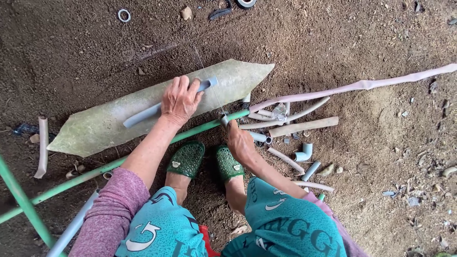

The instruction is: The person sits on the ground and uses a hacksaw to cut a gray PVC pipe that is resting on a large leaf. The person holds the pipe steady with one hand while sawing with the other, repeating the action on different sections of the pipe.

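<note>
My left hand [180,100] presses a grey plastic pipe [141,115] down onto a long, pale green pointed slab [102,126] lying on the dirt. The pipe's right end sticks out just past my fingers. My right hand [239,141] is closed around the handle of a thin-bladed saw [223,119]. Its blade [209,85] shows as a fine line running up across the pipe's right end. Both feet wear green mesh sandals [187,159] just below the slab.
A long green pipe [90,172] runs diagonally under my arms. To the right lie a long pink tube [362,85], several cut pipe lengths [304,126] and a grey elbow fitting [303,152]. A small ring [124,15] sits at the top left.
</note>
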